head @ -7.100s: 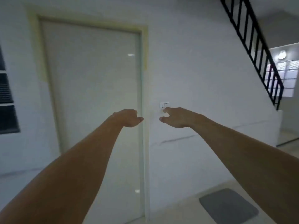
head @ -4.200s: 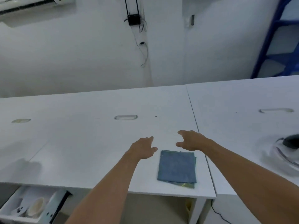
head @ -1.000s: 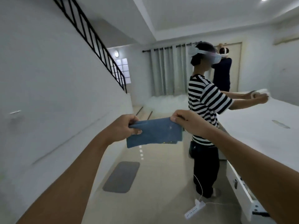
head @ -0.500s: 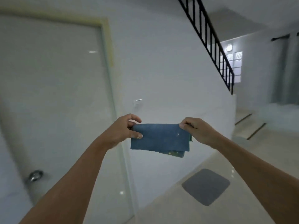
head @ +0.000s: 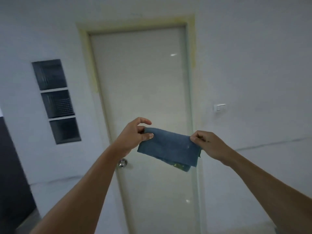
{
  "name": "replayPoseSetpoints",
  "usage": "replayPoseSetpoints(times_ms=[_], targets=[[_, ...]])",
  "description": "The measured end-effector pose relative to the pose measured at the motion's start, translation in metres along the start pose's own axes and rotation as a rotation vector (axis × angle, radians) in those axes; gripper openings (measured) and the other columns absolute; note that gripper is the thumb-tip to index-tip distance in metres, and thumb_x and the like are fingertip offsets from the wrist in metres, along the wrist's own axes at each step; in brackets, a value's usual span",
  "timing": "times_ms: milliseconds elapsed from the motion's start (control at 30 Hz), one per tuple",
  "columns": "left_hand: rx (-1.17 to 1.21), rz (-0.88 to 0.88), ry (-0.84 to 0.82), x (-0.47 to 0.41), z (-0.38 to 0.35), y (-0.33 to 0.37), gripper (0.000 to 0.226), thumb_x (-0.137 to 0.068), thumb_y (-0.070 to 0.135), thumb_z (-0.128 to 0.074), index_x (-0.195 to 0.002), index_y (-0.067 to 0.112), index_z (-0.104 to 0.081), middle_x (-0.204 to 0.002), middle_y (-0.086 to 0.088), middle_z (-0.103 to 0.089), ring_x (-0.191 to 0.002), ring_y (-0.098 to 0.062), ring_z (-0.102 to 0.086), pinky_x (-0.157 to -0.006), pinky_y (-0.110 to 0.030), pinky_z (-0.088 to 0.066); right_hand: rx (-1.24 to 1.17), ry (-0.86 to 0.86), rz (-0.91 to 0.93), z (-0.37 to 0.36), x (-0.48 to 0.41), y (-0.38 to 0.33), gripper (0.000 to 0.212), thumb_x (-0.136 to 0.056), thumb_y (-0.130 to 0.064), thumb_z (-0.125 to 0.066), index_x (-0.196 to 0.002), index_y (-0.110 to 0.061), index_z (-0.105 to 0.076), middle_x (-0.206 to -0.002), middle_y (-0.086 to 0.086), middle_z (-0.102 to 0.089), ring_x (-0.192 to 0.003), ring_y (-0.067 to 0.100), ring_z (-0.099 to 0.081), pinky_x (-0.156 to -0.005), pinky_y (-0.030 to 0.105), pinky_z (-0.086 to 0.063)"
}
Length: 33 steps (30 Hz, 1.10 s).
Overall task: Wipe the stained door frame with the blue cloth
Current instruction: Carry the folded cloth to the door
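My left hand (head: 135, 134) and right hand (head: 207, 144) each pinch an upper corner of the blue cloth (head: 170, 147), arms outstretched at frame centre. Behind it stand the door frame (head: 191, 48), yellow-stained, and a doorknob (head: 122, 163).

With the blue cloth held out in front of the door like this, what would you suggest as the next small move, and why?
Probably raise the blue cloth toward the yellowish stains on the door frame. The left hand and right hand each pinch an upper corner, so the cloth hangs in mid-air, well below the staining along the frame's top and upper sides, touching nothing yet.
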<state>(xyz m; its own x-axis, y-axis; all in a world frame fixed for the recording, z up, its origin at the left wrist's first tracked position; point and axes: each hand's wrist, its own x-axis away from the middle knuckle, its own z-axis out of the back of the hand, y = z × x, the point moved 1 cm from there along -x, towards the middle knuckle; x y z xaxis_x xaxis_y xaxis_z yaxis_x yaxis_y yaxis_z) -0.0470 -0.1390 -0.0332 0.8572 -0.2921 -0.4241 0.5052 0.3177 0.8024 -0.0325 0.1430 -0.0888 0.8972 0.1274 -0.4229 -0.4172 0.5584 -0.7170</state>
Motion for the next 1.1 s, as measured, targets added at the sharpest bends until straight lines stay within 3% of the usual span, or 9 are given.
replayPoseSetpoints(times_ms=[133, 233, 300, 533, 667, 733, 833, 933, 1100], targets=[[-0.045, 0.022, 0.02, -0.007, 0.04, -0.016, 0.038, -0.081, 0.011, -0.073, -0.109, 0.029, -0.055, -0.096, -0.017, -0.071, -0.091, -0.029, -0.066, -0.081, -0.044, -0.054, -0.117, -0.075, 0.03, -0.056, -0.041, -0.018, 0.017, -0.101, -0.029, -0.053, -0.092, -0.021, -0.065, -0.091, -0.009, -0.072, -0.089, 0.008, -0.067, -0.081, 0.025, -0.047], [-0.096, 0.049, -0.01, -0.023, 0.074, -0.034, 0.049, -0.074, 0.012, -0.08, -0.111, 0.03, -0.053, -0.092, -0.005, -0.073, -0.089, -0.02, -0.067, -0.077, -0.031, -0.054, -0.248, -0.196, 0.08, -0.107, -0.083, -0.049, 0.012, -0.099, -0.03, -0.057, -0.106, -0.024, -0.066, -0.104, -0.01, -0.075, -0.1, -0.001, -0.068, -0.091, 0.022, -0.048], [-0.111, 0.063, -0.032, -0.035, 0.092, -0.049, 0.054, -0.071, 0.01, -0.082, -0.112, 0.027, -0.051, -0.087, -0.004, -0.074, -0.084, -0.015, -0.069, -0.075, -0.026, -0.055, -0.295, -0.254, 0.121, -0.139, -0.11, -0.067, 0.017, -0.097, -0.029, -0.062, -0.113, -0.023, -0.066, -0.11, -0.008, -0.075, -0.105, 0.002, -0.068, -0.094, 0.023, -0.05], [-0.01, 0.09, 0.063, -0.065, 0.169, -0.099, 0.053, -0.069, 0.008, -0.082, -0.112, 0.019, -0.053, -0.087, -0.01, -0.074, -0.082, -0.027, -0.07, -0.074, -0.036, -0.057, -0.513, -0.307, 0.16, -0.215, -0.186, -0.103, 0.017, -0.089, -0.02, -0.073, -0.105, -0.016, -0.07, -0.103, 0.004, -0.077, -0.1, 0.017, -0.073, -0.082, 0.03, -0.059], [0.257, 0.051, 0.156, -0.069, 0.19, -0.133, 0.051, -0.07, 0.029, -0.081, -0.114, 0.015, -0.058, -0.104, -0.014, -0.068, -0.095, -0.027, -0.066, -0.084, -0.043, -0.054, -0.587, -0.266, 0.179, -0.24, -0.224, -0.111, 0.004, -0.091, -0.012, -0.07, -0.094, -0.012, -0.067, -0.097, 0.009, -0.078, -0.093, 0.021, -0.073, -0.077, 0.038, -0.059], [0.412, 0.039, 0.199, -0.071, 0.198, -0.155, 0.05, -0.078, 0.043, -0.072, -0.118, 0.017, -0.06, -0.113, -0.011, -0.067, -0.099, -0.021, -0.065, -0.085, -0.038, -0.051, -0.675, -0.266, 0.178, -0.248, -0.245, -0.114, 0.005, -0.092, -0.01, -0.068, -0.093, -0.014, -0.067, -0.095, 0.007, -0.078, -0.091, 0.019, -0.074, -0.072, 0.035, -0.06], [0.49, 0.058, 0.138, -0.077, 0.195, -0.189, 0.044, -0.09, 0.044, -0.059, -0.124, 0.017, -0.06, -0.125, -0.012, -0.064, -0.114, -0.029, -0.061, -0.09, -0.039, -0.051, -0.764, -0.25, 0.176, -0.256, -0.278, -0.113, 0.007, -0.091, -0.013, -0.069, -0.098, -0.012, -0.066, -0.097, 0.009, -0.077, -0.088, 0.02, -0.074, -0.067, 0.031, -0.058], [0.517, 0.129, 0.166, -0.097, 0.184, -0.208, 0.034, -0.083, 0.037, -0.072, -0.11, 0.019, -0.069, -0.118, -0.015, -0.067, -0.109, -0.034, -0.064, -0.085, -0.039, -0.055, -0.797, -0.248, 0.187, -0.262, -0.314, -0.11, 0.013, -0.091, -0.015, -0.07, -0.102, -0.009, -0.065, -0.099, 0.012, -0.076, -0.087, 0.022, -0.074, -0.067, 0.032, -0.059], [0.475, 0.034, 0.44, -0.15, 0.173, -0.217, 0.034, -0.073, 0.033, -0.082, -0.099, 0.015, -0.072, -0.105, -0.019, -0.072, -0.096, -0.037, -0.069, -0.077, -0.041, -0.058, -0.797, -0.303, 0.26, -0.261, -0.381, -0.101, 0.01, -0.091, -0.015, -0.07, -0.099, -0.011, -0.067, -0.095, 0.009, -0.078, -0.089, 0.021, -0.075, -0.07, 0.031, -0.06]])
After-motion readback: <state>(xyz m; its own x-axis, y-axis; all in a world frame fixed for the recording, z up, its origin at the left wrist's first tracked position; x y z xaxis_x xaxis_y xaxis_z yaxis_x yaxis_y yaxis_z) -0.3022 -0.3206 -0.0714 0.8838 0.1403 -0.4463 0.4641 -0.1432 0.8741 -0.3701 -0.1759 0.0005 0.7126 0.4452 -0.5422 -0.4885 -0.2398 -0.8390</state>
